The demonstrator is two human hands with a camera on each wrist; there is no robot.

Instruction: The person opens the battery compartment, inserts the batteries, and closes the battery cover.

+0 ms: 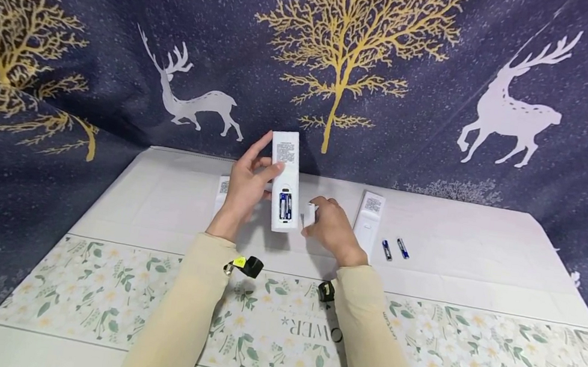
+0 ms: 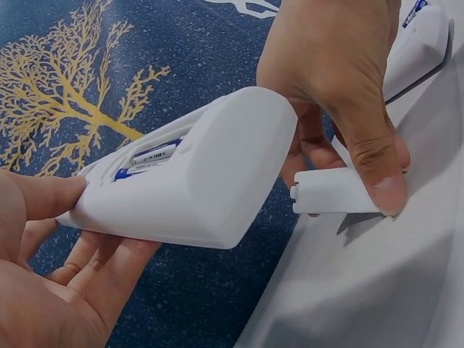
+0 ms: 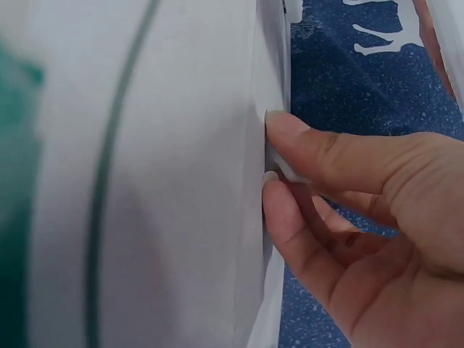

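A white remote control (image 1: pixel 284 170) is gripped by my left hand (image 1: pixel 247 181) above the table, its back towards me. In its uncovered battery compartment lie two blue-and-silver batteries (image 1: pixel 285 206), seen in the left wrist view too. To its right my right hand (image 1: pixel 329 227) pinches a small white battery cover (image 1: pixel 309 214) between thumb and fingers. The left wrist view shows the cover (image 2: pixel 330 192) apart from the remote, with a small tab at one end. In the right wrist view the fingers hide most of the cover.
Behind my right hand lies a second white remote (image 1: pixel 370 216), with two loose batteries (image 1: pixel 394 249) to its right. Another white remote (image 1: pixel 222 190) is partly hidden by my left hand. The white table (image 1: pixel 456 238) has a floral strip; a dark patterned cloth (image 1: pixel 409 130) hangs behind.
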